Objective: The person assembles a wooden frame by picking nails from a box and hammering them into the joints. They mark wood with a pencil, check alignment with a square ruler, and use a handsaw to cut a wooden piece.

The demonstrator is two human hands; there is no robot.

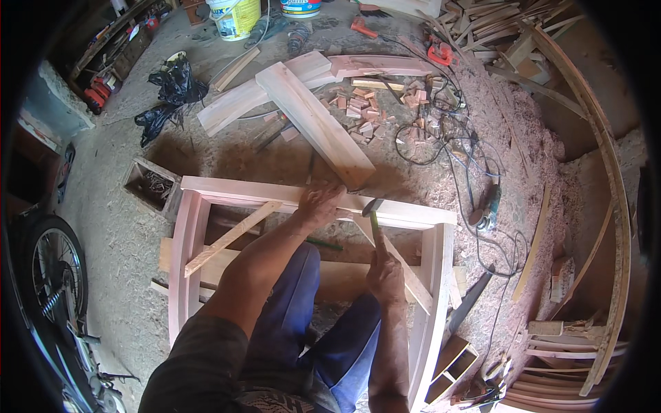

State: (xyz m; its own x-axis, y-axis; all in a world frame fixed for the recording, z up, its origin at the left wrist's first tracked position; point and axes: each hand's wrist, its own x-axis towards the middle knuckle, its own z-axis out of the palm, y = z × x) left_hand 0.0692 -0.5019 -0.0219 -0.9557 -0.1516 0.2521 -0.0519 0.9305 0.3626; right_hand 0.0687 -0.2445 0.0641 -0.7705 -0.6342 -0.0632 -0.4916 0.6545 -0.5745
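Observation:
A pale wooden frame (275,190) stands around my legs, with a long top rail, two side posts and slanted braces near its corners. My left hand (321,201) grips the middle of the top rail; its fingertips are partly hidden, so a small thing in them cannot be made out. In my right hand (385,277) is a hammer (374,221), held by its handle. The dark hammer head lies at the rail, just right of my left hand. Beyond the rail, a thick plank (313,124) points toward my left hand.
A wooden box of nails (153,184) sits at the frame's left corner. Offcuts (363,113), tangled cables (447,148) and an angle grinder (487,208) lie beyond and to the right. A handsaw (469,301) rests beside the right post. A motorbike (58,275) stands at left.

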